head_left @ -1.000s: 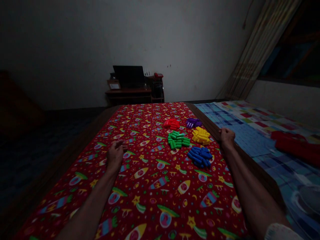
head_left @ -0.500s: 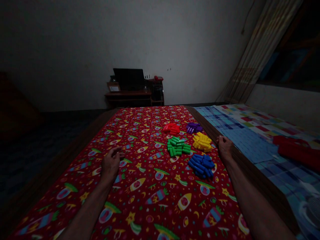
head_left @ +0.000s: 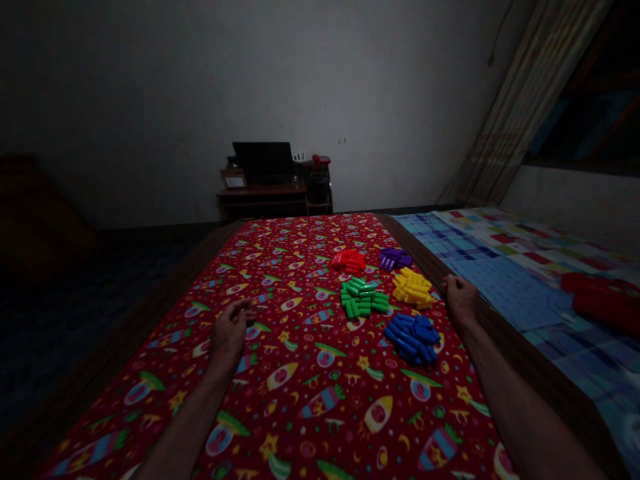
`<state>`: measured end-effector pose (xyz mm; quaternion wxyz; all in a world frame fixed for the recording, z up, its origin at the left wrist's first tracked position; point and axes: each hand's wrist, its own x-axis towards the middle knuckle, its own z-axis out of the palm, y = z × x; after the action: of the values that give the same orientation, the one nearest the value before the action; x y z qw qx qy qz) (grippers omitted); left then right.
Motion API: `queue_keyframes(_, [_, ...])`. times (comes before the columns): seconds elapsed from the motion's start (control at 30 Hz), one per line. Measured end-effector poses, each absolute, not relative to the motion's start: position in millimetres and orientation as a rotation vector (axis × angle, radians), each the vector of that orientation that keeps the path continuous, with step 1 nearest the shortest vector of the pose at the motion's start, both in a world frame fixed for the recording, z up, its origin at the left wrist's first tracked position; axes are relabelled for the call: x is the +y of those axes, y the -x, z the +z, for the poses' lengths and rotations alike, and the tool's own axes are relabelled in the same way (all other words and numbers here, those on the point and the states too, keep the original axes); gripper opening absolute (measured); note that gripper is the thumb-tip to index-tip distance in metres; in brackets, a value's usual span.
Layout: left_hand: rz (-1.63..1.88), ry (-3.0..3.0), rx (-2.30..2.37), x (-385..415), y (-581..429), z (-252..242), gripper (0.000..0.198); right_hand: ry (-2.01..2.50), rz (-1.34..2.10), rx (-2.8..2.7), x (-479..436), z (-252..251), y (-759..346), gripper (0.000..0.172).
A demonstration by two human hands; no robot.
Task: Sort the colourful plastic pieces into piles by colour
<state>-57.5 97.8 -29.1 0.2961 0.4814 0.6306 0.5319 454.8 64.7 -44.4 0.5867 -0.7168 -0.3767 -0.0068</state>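
My left hand (head_left: 230,330) rests on the left part of the red printed cloth (head_left: 280,413), fingers loosely bent and slightly apart, holding nothing. On the right edge of the cloth lies my right hand (head_left: 461,300), its fingers curled in; no object shows in it. Nearest to it is a pile of yellow short plastic tubes (head_left: 413,289). Similar tubes lie sorted by colour: blue tubes (head_left: 413,338) closest to me, green tubes (head_left: 363,298) left of the yellow, then red tubes (head_left: 349,261) and purple tubes (head_left: 395,259) farther back. Neither hand touches a pile.
A dark wooden border (head_left: 425,248) frames the cloth. To the right is a bed with blue checked bedding (head_left: 465,257) and a red fabric item (head_left: 605,301). Beyond the far end stand a desk (head_left: 265,191) with a monitor (head_left: 264,162) and a red telephone (head_left: 321,160).
The whole view has shifted slightly, so everything appears a little farther right and lower. Both hands and all the piles keep their places on the cloth.
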Motion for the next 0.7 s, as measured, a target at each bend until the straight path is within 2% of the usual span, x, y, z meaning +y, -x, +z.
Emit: queue_keyframes(0.7, [1.43, -1.276, 1.655, 97.4, 58.4, -28.8, 0.033, 1.666, 0.007, -0.857, 66.3, -48.6, -458.0, 0.046])
